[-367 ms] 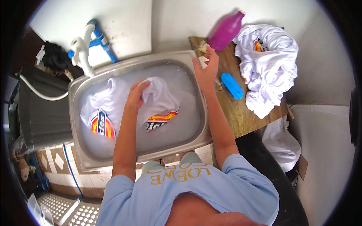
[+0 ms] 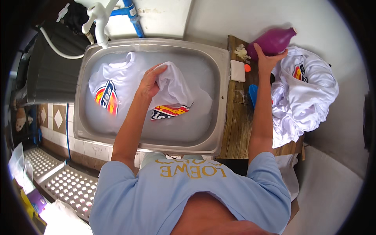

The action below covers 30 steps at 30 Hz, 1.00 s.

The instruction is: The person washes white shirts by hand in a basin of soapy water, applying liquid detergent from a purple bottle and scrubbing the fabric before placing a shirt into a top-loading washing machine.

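Two hands, two jobs at the steel sink

Two white printed shirts lie in the cloudy water of the steel sink (image 2: 219,98), which serves as the landmark for everything else. One white shirt (image 2: 113,84) floats spread out toward the sink's left side, its striped colourful print facing up. The second shirt (image 2: 176,96) sits near the sink's middle, bunched upward, with part of its print showing just below the bunch at the water line.

The left hand (image 2: 150,82) is over the middle of the sink, its fingers (image 2: 158,72) clenched on a fold of that second shirt and lifting the cloth clear of the water.

The right hand (image 2: 266,60) reaches past the sink's right rim to the wooden surface (image 2: 237,125) beside it. Its fingers curl against the underside of a purple bottle (image 2: 270,41), which lies tilted at the far right corner beyond the sink; whether they fully grip it cannot be told.

Right of the sink, on the same surface, rest a white bar of soap (image 2: 237,70), a small orange cap (image 2: 247,67) just beside it, and a blue brush (image 2: 253,94) partly hidden by the forearm. Further right of the sink lies a heap of white shirts (image 2: 309,94).

Behind the sink's far left corner stands a white tap (image 2: 100,19) on blue pipe.
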Available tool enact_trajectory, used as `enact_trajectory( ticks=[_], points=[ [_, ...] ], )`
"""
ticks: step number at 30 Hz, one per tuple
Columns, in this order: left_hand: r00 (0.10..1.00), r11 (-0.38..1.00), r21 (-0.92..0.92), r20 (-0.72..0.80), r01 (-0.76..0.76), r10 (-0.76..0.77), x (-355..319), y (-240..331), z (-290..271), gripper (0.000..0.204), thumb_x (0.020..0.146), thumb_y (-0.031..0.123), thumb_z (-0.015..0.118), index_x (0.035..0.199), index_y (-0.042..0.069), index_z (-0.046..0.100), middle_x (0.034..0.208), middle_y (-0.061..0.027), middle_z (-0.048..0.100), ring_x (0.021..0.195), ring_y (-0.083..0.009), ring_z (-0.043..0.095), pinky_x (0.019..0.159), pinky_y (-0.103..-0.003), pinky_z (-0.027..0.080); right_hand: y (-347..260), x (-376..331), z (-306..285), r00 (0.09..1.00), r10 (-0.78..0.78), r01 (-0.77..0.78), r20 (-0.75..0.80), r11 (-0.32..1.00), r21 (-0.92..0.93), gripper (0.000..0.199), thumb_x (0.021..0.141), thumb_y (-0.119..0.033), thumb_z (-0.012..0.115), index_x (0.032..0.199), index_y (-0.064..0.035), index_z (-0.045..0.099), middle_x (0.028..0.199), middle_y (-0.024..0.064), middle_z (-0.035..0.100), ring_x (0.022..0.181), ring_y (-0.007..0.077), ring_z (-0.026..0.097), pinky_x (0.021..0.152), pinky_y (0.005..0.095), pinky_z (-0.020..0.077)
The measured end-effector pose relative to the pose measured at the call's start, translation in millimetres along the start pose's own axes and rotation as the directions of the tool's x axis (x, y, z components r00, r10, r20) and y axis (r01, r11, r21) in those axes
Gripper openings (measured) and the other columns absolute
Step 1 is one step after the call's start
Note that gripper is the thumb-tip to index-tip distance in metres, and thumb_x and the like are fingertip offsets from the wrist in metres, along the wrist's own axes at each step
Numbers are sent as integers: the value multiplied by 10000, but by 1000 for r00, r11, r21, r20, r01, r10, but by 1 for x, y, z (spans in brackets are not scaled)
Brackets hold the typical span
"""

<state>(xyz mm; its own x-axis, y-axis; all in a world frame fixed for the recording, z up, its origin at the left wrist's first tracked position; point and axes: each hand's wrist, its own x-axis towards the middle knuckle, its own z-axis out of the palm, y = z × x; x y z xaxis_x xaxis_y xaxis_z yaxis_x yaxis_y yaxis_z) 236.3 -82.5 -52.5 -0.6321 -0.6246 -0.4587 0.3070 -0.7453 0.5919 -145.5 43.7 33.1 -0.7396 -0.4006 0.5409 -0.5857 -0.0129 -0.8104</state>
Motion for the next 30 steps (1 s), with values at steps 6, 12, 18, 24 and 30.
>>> enact_trajectory(
  ticks=[6,12,18,24,30],
  points=[
    [997,998,-36,-67,-50,48,-23,-3,18,346,842,100,653,1161,-8,576,1050,-108,641,951,-213,630,855,-349,523,24,25,5,996,-64,66,-58,997,44,1071,571,-92,891,1358,1,171,1272,171,401,1139,243,470,972,359,430],
    [995,988,-131,-55,-86,79,-35,2,18,350,839,77,656,1165,-19,572,1038,-134,649,954,-234,644,872,-378,535,-19,7,7,984,-125,110,124,987,119,1044,567,-158,888,1366,20,239,1294,171,404,1168,264,462,975,387,419],
    [992,975,-186,0,-123,125,-48,14,5,327,834,74,665,1142,-2,589,1023,-119,657,940,-226,647,853,-380,541,-116,-52,33,822,-243,280,515,960,4,949,590,-200,854,1366,-45,330,1244,155,504,1133,271,526,964,391,430],
    [979,954,-221,-84,-203,188,-80,26,-7,292,826,73,675,1107,23,616,993,-92,668,881,-201,654,812,-349,545,-133,-119,78,561,-325,449,761,892,50,886,579,-192,800,1356,-102,383,1182,152,530,1072,336,544,927,437,439],
    [949,918,-244,-132,-312,288,-97,28,-25,225,838,81,664,1057,30,647,958,-76,679,858,-175,654,805,-328,542,-132,-163,101,374,-97,447,922,890,-87,899,575,-242,772,1378,-208,368,1159,126,514,1091,308,527,914,473,417]
  ],
)
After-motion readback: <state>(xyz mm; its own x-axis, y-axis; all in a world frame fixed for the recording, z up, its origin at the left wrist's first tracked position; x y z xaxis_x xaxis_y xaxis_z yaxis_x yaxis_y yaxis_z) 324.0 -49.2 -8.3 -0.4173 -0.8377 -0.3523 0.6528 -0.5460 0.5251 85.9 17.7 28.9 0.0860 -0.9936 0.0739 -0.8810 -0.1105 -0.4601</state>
